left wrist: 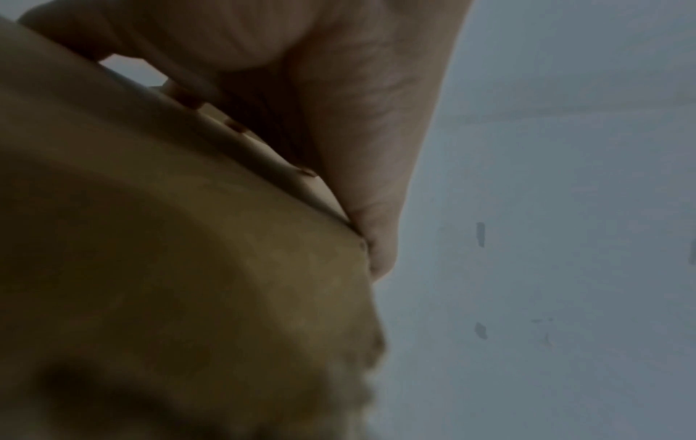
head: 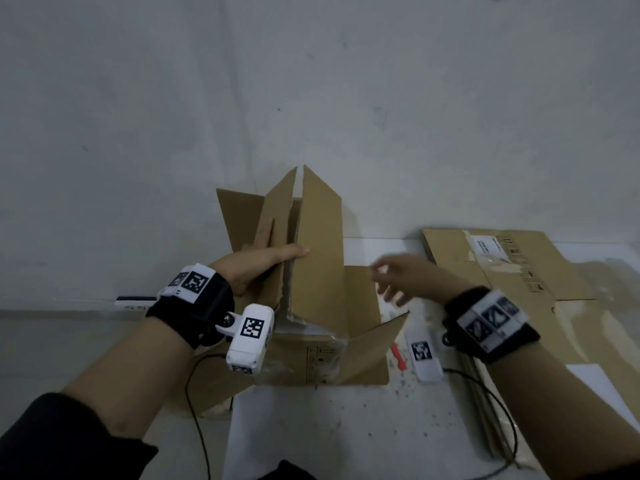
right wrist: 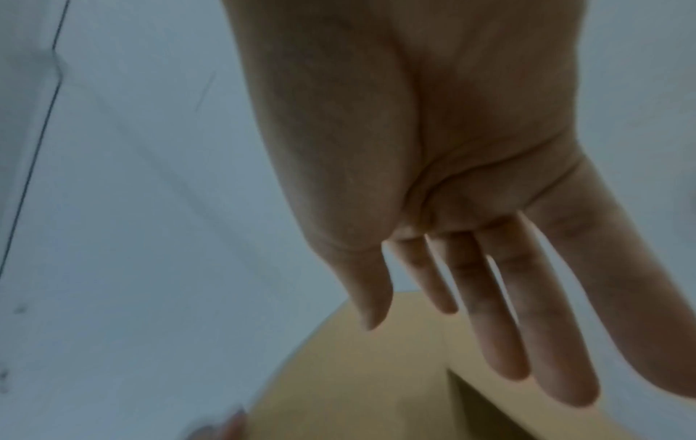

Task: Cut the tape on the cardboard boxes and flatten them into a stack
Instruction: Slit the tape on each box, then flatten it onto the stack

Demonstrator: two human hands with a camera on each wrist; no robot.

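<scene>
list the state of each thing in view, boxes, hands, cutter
cardboard box: standing, flaps open, partly collapsed
flattened boxes: lying flat, stacked at right
left hand: grips an upright panel of the box
right hand: fingers straight, holds nothing, beside the box
red cutter: lying on the table, untouched

The left hand [left wrist: 339,98] grips the top edge of the brown cardboard box [left wrist: 169,268]. Behind the box is a grey wall [left wrist: 565,208].
</scene>
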